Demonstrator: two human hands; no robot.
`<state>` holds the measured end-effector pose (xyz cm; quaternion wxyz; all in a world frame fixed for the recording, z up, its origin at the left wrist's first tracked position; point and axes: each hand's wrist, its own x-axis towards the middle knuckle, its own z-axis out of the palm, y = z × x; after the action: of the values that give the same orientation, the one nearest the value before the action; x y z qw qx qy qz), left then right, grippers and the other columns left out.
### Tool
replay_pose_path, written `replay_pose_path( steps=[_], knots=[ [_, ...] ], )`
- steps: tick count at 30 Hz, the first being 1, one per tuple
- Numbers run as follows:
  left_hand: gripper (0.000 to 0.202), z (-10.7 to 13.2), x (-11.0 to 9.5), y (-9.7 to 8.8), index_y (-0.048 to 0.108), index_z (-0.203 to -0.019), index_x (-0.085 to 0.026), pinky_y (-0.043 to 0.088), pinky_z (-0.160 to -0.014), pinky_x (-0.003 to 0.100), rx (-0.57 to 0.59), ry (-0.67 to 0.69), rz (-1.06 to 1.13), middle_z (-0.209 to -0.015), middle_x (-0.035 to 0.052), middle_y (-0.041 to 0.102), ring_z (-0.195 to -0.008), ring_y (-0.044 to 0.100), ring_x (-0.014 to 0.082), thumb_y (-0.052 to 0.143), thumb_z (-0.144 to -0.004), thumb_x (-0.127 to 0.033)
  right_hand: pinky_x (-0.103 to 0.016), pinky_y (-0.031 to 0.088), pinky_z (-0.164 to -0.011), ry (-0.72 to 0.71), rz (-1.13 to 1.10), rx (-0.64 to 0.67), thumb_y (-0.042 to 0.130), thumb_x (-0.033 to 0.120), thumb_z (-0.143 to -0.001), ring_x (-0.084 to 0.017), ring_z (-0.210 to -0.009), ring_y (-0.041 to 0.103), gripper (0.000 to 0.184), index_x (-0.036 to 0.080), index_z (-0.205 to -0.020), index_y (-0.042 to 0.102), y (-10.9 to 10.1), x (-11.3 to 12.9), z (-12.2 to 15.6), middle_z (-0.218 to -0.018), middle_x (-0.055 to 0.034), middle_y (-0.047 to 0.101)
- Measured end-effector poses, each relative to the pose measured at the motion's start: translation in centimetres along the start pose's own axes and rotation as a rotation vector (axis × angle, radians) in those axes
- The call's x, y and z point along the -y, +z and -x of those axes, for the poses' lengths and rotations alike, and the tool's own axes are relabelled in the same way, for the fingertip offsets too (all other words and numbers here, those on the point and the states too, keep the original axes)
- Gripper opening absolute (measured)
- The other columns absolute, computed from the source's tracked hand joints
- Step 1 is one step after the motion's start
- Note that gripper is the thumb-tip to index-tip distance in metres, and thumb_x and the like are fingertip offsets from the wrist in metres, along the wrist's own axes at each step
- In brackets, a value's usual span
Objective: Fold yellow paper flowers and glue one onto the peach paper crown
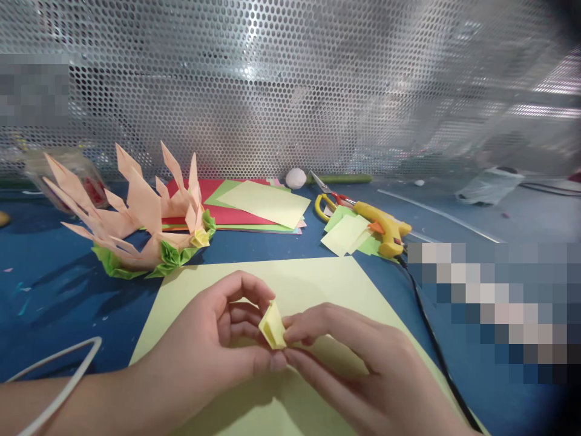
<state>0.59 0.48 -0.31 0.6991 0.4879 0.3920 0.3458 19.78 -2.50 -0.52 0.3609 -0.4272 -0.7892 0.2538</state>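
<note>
A small folded piece of yellow paper is held between my two hands, above a large pale yellow sheet. My left hand grips it from the left, index finger at its top and thumb near its bottom. From the right, the fingertips of my right hand pinch its edge. At the left stands a ring of peach folded-paper points with green paper leaves and a small yellow paper piece at its base.
Behind the sheet lie stacked coloured papers. A yellow glue gun rests on small paper squares at the right, its black cord running forward. Scissors and a white ball are near the perforated metal screen.
</note>
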Motion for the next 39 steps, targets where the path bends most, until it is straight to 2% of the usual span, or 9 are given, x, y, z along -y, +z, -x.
replay_pose_path(
  steps=[5, 8, 12, 16, 21, 27, 33, 39],
  knots=[
    [0.035, 0.02, -0.51, 0.27, 0.048, -0.063, -0.019, 0.049, -0.065, 0.017, 0.008, 0.034, 0.053, -0.072, -0.0067, 0.064, -0.068, 0.061, 0.0085, 0.083, -0.066, -0.011, -0.013, 0.055, -0.067, 0.090, -0.075, 0.040, 0.059, 0.015, -0.087, -0.008, -0.070, 0.070, 0.010, 0.022, -0.091, 0.064, 0.01, 0.05, -0.03, -0.081, 0.0039, 0.073],
    [0.027, 0.02, -0.63, 0.25, 0.058, -0.057, -0.018, 0.050, -0.068, 0.020, 0.034, 0.055, -0.015, -0.072, -0.0044, 0.064, -0.070, 0.061, 0.0109, 0.083, -0.066, -0.013, -0.014, 0.056, -0.067, 0.137, -0.143, 0.046, 0.061, 0.016, -0.085, -0.010, -0.070, 0.071, 0.007, 0.022, -0.087, 0.065, 0.09, -0.05, -0.06, -0.079, 0.0034, 0.075],
    [0.013, -0.03, -0.54, -0.07, 0.074, -0.062, -0.022, 0.050, -0.070, 0.020, 0.053, 0.089, -0.084, -0.078, -0.0038, 0.064, -0.074, 0.062, 0.0121, 0.082, -0.066, -0.013, -0.016, 0.056, -0.066, 0.250, -0.280, 0.033, 0.064, 0.017, -0.082, -0.012, -0.070, 0.072, 0.007, 0.023, -0.082, 0.068, 0.35, -0.08, -0.17, -0.077, 0.0035, 0.076],
    [0.012, -0.05, -0.64, -0.27, 0.077, -0.064, -0.024, 0.049, -0.066, 0.019, 0.086, 0.064, -0.110, -0.082, -0.0036, 0.062, -0.072, 0.060, 0.0102, 0.079, -0.069, -0.013, -0.018, 0.056, -0.065, 0.342, -0.432, 0.013, 0.066, 0.019, -0.079, -0.013, -0.069, 0.070, 0.005, 0.023, -0.077, 0.069, 0.53, 0.07, -0.35, -0.075, 0.0028, 0.076],
    [0.010, 0.01, -0.94, -0.08, 0.074, -0.066, -0.022, 0.045, -0.067, 0.020, 0.114, 0.034, -0.232, -0.082, -0.0041, 0.057, -0.070, 0.055, 0.0101, 0.076, -0.075, -0.019, -0.019, 0.055, -0.068, 0.333, -0.485, 0.056, 0.064, 0.020, -0.081, -0.013, -0.072, 0.069, 0.005, 0.022, -0.078, 0.065, 0.39, -0.06, -0.44, -0.076, 0.0020, 0.074],
    [0.020, 0.18, -0.84, -0.25, 0.064, -0.067, -0.022, 0.042, -0.069, 0.022, 0.170, 0.119, -0.403, -0.079, -0.0047, 0.052, -0.075, 0.051, 0.0126, 0.067, -0.085, -0.031, -0.017, 0.048, -0.057, 0.295, -0.425, 0.146, 0.058, 0.021, -0.087, -0.011, -0.062, 0.059, 0.010, 0.021, -0.077, 0.060, 0.24, -0.15, -0.55, -0.069, 0.0031, 0.064],
    [0.016, 0.28, -0.50, -0.67, 0.058, -0.071, -0.021, 0.041, -0.064, 0.023, 0.242, 0.109, -0.440, -0.078, -0.0056, 0.053, -0.071, 0.050, 0.0123, 0.067, -0.084, -0.026, -0.019, 0.043, -0.060, 0.368, -0.430, 0.237, 0.056, 0.022, -0.086, -0.012, -0.064, 0.052, 0.012, 0.020, -0.074, 0.057, 0.05, 0.27, -0.96, -0.069, 0.0021, 0.059],
    [0.018, 0.44, -0.44, -0.34, 0.054, -0.073, -0.021, 0.038, -0.060, 0.023, 0.199, 0.072, -0.435, -0.072, -0.0065, 0.049, -0.067, 0.046, 0.0120, 0.064, -0.086, -0.028, -0.020, 0.040, -0.059, 0.390, -0.435, 0.250, 0.052, 0.029, -0.088, -0.012, -0.063, 0.048, 0.015, 0.020, -0.076, 0.056, -0.11, 0.19, -0.97, -0.069, 0.0017, 0.056]
  ],
)
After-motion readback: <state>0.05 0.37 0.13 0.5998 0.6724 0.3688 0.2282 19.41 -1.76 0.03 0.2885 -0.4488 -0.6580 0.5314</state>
